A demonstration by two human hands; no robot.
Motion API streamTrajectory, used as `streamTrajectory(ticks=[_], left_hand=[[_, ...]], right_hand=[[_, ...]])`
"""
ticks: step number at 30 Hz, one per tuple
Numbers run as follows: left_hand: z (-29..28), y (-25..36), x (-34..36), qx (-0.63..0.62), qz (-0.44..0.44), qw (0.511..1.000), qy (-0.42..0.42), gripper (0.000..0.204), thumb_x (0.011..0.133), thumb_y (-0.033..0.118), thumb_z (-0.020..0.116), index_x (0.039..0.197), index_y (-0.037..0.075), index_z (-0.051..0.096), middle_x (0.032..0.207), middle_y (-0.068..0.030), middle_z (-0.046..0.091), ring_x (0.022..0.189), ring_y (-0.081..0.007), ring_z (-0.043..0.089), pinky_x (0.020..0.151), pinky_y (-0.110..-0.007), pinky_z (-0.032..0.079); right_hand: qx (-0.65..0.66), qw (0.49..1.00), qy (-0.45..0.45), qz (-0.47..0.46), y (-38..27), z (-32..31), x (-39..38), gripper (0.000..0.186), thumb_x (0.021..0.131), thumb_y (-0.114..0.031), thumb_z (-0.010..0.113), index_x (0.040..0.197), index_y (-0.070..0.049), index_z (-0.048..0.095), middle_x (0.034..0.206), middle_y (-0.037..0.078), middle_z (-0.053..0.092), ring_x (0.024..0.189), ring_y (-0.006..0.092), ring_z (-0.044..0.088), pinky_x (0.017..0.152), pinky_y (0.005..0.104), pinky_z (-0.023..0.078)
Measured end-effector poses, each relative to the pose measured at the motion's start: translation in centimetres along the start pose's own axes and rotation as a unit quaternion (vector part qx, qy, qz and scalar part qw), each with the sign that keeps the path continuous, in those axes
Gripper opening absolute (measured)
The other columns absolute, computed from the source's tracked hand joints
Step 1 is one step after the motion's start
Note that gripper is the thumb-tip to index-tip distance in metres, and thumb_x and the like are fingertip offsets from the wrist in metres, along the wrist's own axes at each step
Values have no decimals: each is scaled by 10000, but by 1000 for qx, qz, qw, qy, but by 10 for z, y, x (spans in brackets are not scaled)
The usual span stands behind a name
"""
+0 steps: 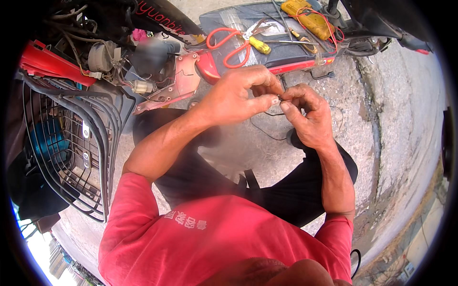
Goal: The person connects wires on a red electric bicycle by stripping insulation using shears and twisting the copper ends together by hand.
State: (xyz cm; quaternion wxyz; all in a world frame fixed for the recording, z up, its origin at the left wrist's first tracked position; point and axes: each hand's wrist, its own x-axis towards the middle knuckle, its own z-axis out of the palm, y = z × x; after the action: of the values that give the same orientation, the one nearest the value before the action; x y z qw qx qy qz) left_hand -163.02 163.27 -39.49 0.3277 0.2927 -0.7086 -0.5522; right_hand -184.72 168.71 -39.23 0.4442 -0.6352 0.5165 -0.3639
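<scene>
Over the ground in front of my knees, my left hand point(241, 93) and my right hand point(310, 112) meet at their fingertips. Both pinch a thin dark wire point(269, 135), part of which loops down below the fingers toward the ground. The exact spot between the fingertips is small and partly covered, so its details are hidden. Just beyond the hands lies a dark scooter footboard point(281, 59) with a red edge. On it rest red-handled scissors point(247, 53), a screwdriver with a yellow handle point(260, 45) and a yellow multimeter point(307, 20) with a red lead.
A black wire basket point(102, 143) stands close on my left. Beyond it are exposed wiring with a white connector point(142, 86) and a pale red plastic panel point(176, 81). A small black plug point(324, 75) lies near the footboard. A crack point(374, 128) runs along the concrete at right.
</scene>
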Motion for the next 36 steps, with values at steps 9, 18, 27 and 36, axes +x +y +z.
streamTrajectory(ticks=[9,18,27,36], left_hand=[[2,0,0,-36,-40,998,25,140,868,61,710,979,-9,661,939,-38,654,865,-112,625,781,-282,504],[4,-3,0,-106,-83,991,21,168,879,71,703,1024,-7,673,964,-27,658,887,-109,620,776,-278,514],[5,-5,0,52,46,997,45,154,857,29,690,1005,-12,682,934,-91,676,838,-152,648,739,-289,516],[6,-4,0,88,104,988,67,157,810,1,716,964,1,682,909,-109,675,818,-206,661,729,-314,524]], right_hand=[[72,997,18,7,7,5,-2,123,894,-56,674,1007,-19,642,894,22,637,792,96,600,702,263,480],[99,995,15,-11,12,7,-2,117,890,-39,668,1001,-17,635,910,28,640,775,90,609,682,253,484],[92,995,14,32,7,7,-3,118,885,-45,675,993,-8,646,916,27,641,795,93,612,701,259,493],[134,989,9,64,4,9,-4,142,901,-55,669,1019,-6,607,925,33,642,825,93,617,700,260,508]])
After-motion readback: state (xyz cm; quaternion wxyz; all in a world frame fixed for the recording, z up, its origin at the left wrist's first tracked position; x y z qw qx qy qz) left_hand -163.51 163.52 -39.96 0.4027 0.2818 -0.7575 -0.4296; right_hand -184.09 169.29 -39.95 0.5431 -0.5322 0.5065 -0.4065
